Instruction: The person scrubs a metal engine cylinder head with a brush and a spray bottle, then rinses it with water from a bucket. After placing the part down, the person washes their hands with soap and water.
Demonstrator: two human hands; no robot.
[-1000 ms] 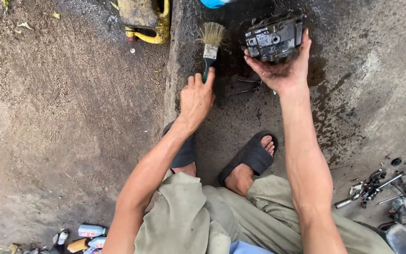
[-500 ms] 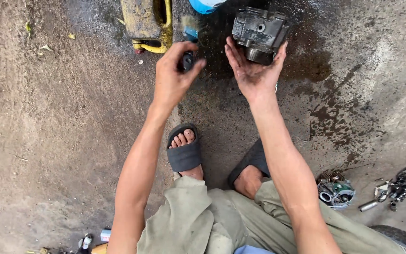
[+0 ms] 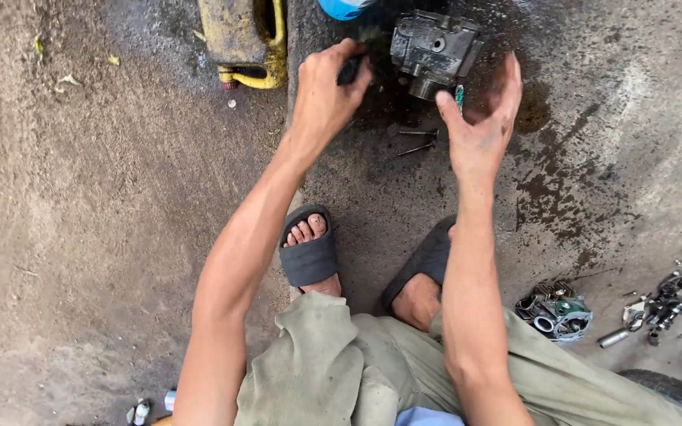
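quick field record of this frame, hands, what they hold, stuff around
setting: person crouched on wet, oil-stained concrete floor
left hand: closed around a dark brush handle; bristles hidden
right hand: open, palm up, beside the engine part, not gripping it
engine part: dark grimy metal block on the floor
near it: small metal bits
top: yellow container, blue object
feet: dark sandals
right side: tray of small parts, loose tools
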